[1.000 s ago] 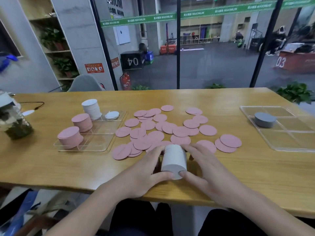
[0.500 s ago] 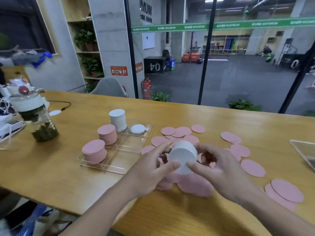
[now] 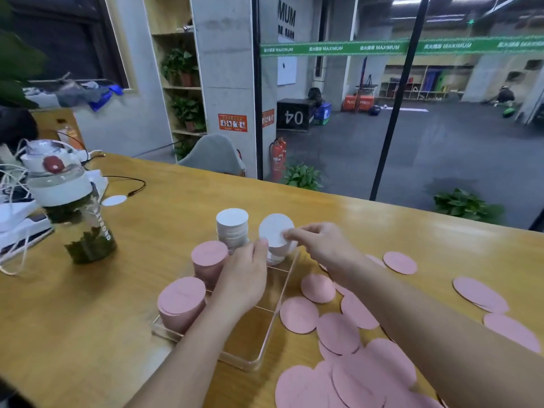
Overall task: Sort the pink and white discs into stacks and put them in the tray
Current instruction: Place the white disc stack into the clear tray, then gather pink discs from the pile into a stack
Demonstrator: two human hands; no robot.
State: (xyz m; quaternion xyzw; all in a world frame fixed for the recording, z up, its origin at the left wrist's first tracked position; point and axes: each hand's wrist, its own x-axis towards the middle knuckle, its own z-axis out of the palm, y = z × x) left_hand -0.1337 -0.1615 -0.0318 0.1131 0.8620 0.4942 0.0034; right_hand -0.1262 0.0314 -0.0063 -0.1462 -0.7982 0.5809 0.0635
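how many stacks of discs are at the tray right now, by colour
pink stacks: 2, the near pink stack and the far pink stack, both in the tray
white stacks: 2, the standing white stack and the held white stack that both hands bring in, tilted
total: 4

tray (image 3: pixel 266 347): floor partly hidden by left hand (image 3: pixel 244 278) | pink discs (image 3: pixel 347 375): cropped at bottom edge
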